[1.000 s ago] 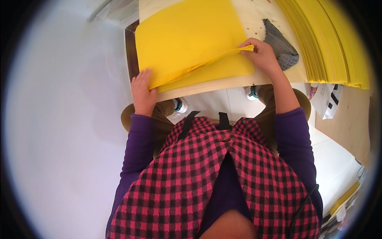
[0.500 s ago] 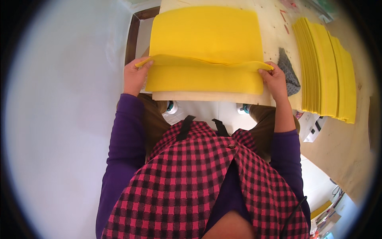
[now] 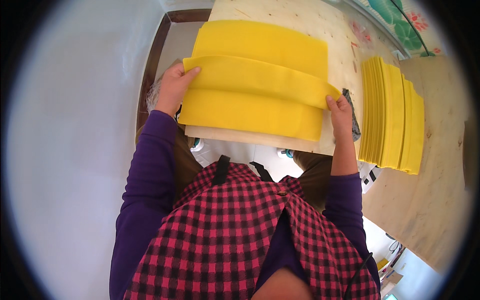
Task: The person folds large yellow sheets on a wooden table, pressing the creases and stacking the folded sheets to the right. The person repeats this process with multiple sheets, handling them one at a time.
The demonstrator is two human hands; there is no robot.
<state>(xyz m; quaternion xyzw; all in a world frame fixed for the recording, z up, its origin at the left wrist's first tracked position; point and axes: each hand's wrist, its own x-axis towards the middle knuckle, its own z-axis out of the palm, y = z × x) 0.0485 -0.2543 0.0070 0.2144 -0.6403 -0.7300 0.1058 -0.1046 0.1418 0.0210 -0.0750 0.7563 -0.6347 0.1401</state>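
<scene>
A yellow fabric sheet, doubled into a long band [image 3: 260, 80], stretches crosswise between my hands. My left hand [image 3: 176, 87] pinches the band's left end, thumb on top. At the other end, my right hand [image 3: 341, 114] grips the right corner between thumb and fingers. Under the band lie flat yellow fabric sheets [image 3: 250, 117], showing on both its near and far sides; how many there are I cannot tell. A dark grey cloth [image 3: 354, 117] lies just beyond my right hand, partly hidden by it.
The sheets rest on a pale wooden table [image 3: 280, 11]. To the right stands a row of folded yellow fabric pieces [image 3: 390, 115] near another wooden surface [image 3: 435, 145]. A white wall [image 3: 75, 150] runs along my left. Clear crumpled plastic [image 3: 154, 95] is beside my left hand.
The raised yellow edge has turned over toward me and now shows as a broad, flatter band. Both hands still hold its ends. The whole view has shifted and tilted.
</scene>
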